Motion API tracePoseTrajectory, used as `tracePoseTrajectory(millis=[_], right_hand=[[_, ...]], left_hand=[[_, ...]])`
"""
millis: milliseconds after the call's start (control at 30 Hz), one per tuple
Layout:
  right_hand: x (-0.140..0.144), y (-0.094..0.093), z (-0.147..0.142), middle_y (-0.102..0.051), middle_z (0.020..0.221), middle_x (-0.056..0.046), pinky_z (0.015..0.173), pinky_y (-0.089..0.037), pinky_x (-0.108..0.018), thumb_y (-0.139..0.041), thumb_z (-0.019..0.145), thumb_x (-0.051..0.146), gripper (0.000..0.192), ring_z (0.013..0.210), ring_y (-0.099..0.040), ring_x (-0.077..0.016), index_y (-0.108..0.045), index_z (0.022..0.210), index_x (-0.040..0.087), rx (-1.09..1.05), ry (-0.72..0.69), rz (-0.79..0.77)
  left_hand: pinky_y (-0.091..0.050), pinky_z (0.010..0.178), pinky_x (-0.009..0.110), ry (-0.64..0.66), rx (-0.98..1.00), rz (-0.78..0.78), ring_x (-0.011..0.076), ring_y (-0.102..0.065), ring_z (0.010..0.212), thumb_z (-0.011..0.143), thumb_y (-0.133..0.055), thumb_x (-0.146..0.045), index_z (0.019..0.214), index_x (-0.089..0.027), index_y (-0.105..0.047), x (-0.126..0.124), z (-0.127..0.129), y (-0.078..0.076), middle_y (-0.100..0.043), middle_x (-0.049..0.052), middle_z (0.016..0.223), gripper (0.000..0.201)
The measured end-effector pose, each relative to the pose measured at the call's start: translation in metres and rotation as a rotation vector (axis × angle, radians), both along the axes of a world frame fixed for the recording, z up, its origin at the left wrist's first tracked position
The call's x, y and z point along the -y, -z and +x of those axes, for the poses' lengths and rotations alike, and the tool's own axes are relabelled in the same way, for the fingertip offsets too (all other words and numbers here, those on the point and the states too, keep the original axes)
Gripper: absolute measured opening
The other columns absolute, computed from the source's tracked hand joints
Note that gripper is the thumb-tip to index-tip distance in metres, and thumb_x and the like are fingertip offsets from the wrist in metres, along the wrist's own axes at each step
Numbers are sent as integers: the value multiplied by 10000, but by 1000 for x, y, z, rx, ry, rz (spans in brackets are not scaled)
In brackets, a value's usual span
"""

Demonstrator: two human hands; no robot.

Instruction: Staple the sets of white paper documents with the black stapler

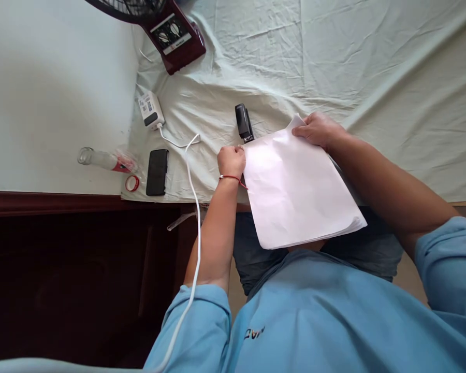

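A stack of white paper sheets is held up over my lap and the table's near edge. My left hand is closed at the stack's upper left corner, with a red string bracelet on its wrist. At the upper right corner my right hand pinches the paper, thumb on top, and the corner there bends upward. A black stapler lies on the cloth just beyond the stack's upper left corner, close to my left hand and touched by neither hand. The sheets' lower right corner curls a little.
Left on the pale cloth lie a black phone, a white power adapter, a red cap and a glass bottle. A white cable runs over my left arm. A dark red fan stands at the back.
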State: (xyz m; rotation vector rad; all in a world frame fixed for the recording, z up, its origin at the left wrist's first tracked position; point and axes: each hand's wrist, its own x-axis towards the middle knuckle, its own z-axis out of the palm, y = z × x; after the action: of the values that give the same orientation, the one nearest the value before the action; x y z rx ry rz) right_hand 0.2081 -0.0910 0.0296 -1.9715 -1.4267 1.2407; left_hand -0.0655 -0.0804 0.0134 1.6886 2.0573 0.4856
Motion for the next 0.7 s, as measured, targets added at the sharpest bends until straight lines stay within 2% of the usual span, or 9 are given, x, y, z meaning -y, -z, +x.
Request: tracePoseTrajectory(millis=[67, 167, 233, 367, 533, 700], right_hand=[[-1, 1, 3, -704, 695, -70, 784, -668, -457, -819, 891, 430, 215, 799, -784, -316, -765, 830, 231, 6, -5, 11], [-2, 4, 9, -682, 656, -52, 715, -663, -418, -839, 885, 536, 308, 738, -768, -291, -777, 887, 234, -16, 1, 61], [-4, 7, 12, -671, 654, -46, 707, -662, -412, -859, 873, 521, 306, 749, -768, -293, -779, 917, 230, -46, 13, 70], [-10, 10, 13, -672, 702, -60, 804, -671, -442, -878, 864, 418, 236, 876, -783, -326, -771, 940, 223, -44, 30, 44], [-22, 11, 15, -657, 667, -41, 761, -662, -429, -867, 862, 476, 272, 774, -749, -294, -762, 921, 233, 73, 3, 75], [-20, 0, 26, -658, 645, -43, 769, -664, -446, -882, 846, 455, 264, 754, -743, -297, -783, 925, 223, 92, 20, 66]], left_hand=[[-398, 800, 384, 32, -78, 9, 240, -608, 788, 1026, -586, -316, 586, -219, -560, -2, 2, -3, -690, 116, 724, 451], [-396, 792, 367, 31, -77, 14, 224, -614, 788, 1049, -570, -301, 616, -200, -604, 0, 5, -6, -722, 114, 764, 447], [-378, 768, 354, 13, -38, 32, 202, -589, 761, 1061, -567, -298, 619, -192, -607, 1, 7, -7, -706, 91, 742, 456], [-361, 757, 355, -10, -14, 63, 186, -560, 734, 1053, -585, -292, 625, -179, -633, -2, 8, -9, -688, 77, 723, 446], [-408, 787, 369, 20, -58, 15, 247, -659, 812, 990, -645, -224, 630, -182, -667, -15, 8, -6, -753, 139, 776, 363], [-465, 851, 386, 50, -24, 67, 301, -738, 922, 1011, -648, -251, 684, -206, -673, -21, 15, -2, -813, 168, 887, 331]])
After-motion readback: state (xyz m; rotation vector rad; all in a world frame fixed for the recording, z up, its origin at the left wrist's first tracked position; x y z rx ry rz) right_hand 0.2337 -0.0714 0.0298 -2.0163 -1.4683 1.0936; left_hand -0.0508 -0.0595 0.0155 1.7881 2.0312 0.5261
